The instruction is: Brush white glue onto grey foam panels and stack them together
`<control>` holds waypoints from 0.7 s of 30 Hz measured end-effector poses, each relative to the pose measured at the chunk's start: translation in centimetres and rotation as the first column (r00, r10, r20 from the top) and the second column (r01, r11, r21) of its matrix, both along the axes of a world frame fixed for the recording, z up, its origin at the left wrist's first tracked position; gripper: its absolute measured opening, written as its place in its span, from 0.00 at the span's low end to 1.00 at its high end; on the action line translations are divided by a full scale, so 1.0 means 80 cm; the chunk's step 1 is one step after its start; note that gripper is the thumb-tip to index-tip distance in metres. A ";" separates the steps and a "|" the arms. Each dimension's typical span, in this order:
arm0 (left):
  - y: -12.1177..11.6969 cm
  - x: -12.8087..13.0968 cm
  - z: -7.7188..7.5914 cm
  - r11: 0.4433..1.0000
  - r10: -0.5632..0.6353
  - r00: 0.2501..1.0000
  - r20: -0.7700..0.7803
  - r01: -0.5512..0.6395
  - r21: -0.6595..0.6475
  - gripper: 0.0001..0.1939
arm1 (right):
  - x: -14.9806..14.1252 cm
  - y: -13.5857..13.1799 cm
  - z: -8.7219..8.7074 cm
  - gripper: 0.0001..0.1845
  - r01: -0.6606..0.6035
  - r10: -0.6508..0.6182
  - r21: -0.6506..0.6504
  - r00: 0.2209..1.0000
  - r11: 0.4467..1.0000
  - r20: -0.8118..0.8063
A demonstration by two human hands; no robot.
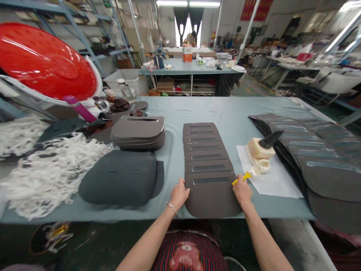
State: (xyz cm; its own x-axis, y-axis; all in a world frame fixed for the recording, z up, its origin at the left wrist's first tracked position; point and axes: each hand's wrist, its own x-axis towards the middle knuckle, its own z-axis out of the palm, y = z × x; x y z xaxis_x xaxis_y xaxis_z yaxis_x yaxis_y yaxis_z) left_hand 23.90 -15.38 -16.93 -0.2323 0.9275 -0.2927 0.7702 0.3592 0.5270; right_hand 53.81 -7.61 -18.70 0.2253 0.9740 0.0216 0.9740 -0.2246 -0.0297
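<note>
A row of overlapping grey-brown panels [211, 195] with rounded ends lies before me, each showing a long narrow slot. My left hand [179, 195] is closed at the left edge of the nearest panel, thumb and fingers against it. At the opposite edge, my right hand [243, 192] grips a yellow-handled brush [247, 176] and touches the panel too. The brush's pale end points at a cream-coloured, glue-smeared container [258, 152] on a white sheet [278, 186]. A dark cone-shaped piece [271, 139] rests on the container.
Left of the row are a stack of grey-brown panels [138, 131], dark panels [121, 177] and a heap of white strips [53, 165]. Fanned dark panels [321, 150] cover the table's right side. A big red lid-like object [47, 64] stands at left. Someone [191, 37] is far back.
</note>
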 end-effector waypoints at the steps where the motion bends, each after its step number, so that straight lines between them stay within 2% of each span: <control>1: 0.000 0.002 0.001 1.000 0.004 1.000 -0.013 -0.004 -0.002 0.18 | 0.001 0.001 0.000 0.12 -0.005 0.005 0.004 1.000 1.000 0.010; 6: -0.004 0.008 0.003 1.000 0.007 0.995 -0.100 -0.005 0.022 0.18 | 0.001 0.000 0.008 0.12 -0.018 0.017 0.019 0.998 1.000 0.053; 11: -0.007 -0.001 0.004 0.999 0.027 0.999 -0.038 -0.025 0.044 0.14 | -0.001 -0.009 0.024 0.13 0.005 -0.011 0.085 0.997 0.996 0.078; 14: -0.011 -0.007 0.007 0.997 0.038 0.999 -0.032 -0.036 0.063 0.12 | 0.001 -0.019 0.034 0.18 -0.006 0.000 0.150 0.999 0.989 0.041; 18: -0.020 -0.020 0.000 0.992 0.048 0.998 -0.049 -0.042 0.115 0.15 | 0.023 -0.021 0.054 0.24 0.075 -0.035 0.296 0.990 0.952 -0.138; 21: -0.027 -0.039 -0.019 0.979 0.035 0.999 -0.011 -0.032 0.202 0.15 | 0.064 -0.004 0.072 0.25 0.260 -0.081 0.409 0.911 0.875 -0.405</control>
State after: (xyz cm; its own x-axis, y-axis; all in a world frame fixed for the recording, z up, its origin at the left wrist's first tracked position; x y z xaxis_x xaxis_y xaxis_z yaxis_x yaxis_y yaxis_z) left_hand 20.75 -17.58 -18.41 -0.2670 0.9588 -0.0967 0.7678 0.2723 0.5799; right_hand 58.91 -7.92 -12.98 0.4652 0.8234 0.3251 0.8190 -0.2610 -0.5110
